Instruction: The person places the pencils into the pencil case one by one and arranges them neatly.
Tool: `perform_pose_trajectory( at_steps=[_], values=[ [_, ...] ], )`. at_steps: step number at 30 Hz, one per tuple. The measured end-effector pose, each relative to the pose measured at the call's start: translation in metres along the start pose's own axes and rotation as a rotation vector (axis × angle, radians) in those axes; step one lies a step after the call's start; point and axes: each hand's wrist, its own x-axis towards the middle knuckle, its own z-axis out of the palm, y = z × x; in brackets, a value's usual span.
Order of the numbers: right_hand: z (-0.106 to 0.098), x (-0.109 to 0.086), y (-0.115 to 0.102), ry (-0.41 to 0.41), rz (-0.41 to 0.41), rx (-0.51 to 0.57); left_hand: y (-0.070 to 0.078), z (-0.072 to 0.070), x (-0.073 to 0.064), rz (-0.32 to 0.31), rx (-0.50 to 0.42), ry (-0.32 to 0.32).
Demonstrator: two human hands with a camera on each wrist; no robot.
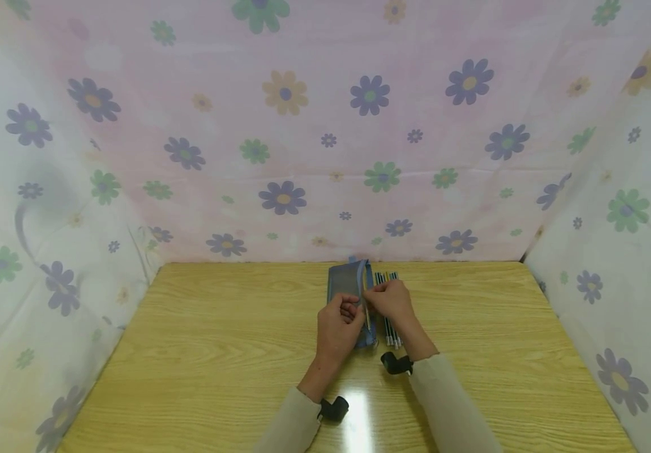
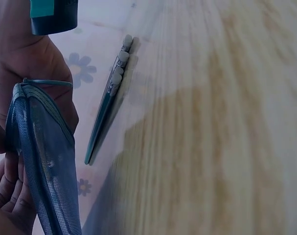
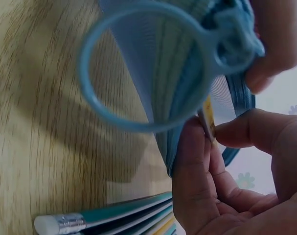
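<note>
A blue-grey mesh pencil pouch (image 1: 343, 282) lies at the far middle of the table, its zip side parted. My left hand (image 1: 336, 328) grips the pouch by its zip edge, thumb and fingers at the opening. Between thumb and fingertips my right hand (image 1: 394, 301) pinches a slim yellow pencil (image 3: 208, 116), which lies along the pouch's opening; part of it is hidden by fingers and mesh. A light blue ring (image 3: 87, 73) hangs at the pouch's end. Right beside the pouch, under my right hand, several pencils (image 1: 391, 336) lie side by side, their white erasers towards me.
The wood-grain table (image 1: 217, 358) ends at a flowered cloth (image 1: 325, 151) behind, with more cloth along both sides. Black wrist cameras sit at my left cuff (image 1: 308, 409) and right cuff (image 1: 435, 371).
</note>
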Motion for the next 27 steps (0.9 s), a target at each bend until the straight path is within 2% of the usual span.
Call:
perform_pose_trajectory(
  at_steps=[13, 20, 27],
  values=[
    [0.002, -0.002, 0.000, -0.012, -0.020, 0.075, 0.000, -0.001, 0.001, 0.004, -0.006, 0.013],
    [-0.004, -0.002, 0.006, 0.031, -0.058, 0.002, -0.002, -0.002, 0.002, -0.005, -0.006, 0.014],
    [-0.014, -0.004, 0.014, 0.105, -0.145, -0.094, -0.001, -0.003, 0.002, -0.015, -0.013, 0.004]
  ],
)
